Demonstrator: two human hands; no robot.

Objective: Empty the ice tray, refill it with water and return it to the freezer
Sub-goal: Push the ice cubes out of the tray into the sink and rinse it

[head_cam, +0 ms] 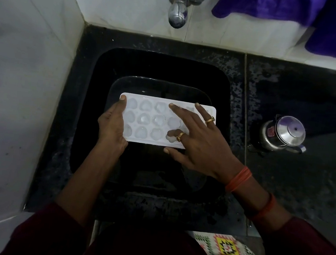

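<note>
Black counter (286, 182), sink (89, 118), white tiles (23, 69); left hand (112, 124) grips ice tray (150, 112), right hand (201, 140) splayed on it.

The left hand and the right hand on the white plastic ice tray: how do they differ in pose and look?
The left hand grips the left end of the white plastic ice tray; the right hand lies spread over its right part, one finger bent into a near-row cell. The right hand wears gold rings; the left hand shows none. Both touch the tray above the black sink.
</note>
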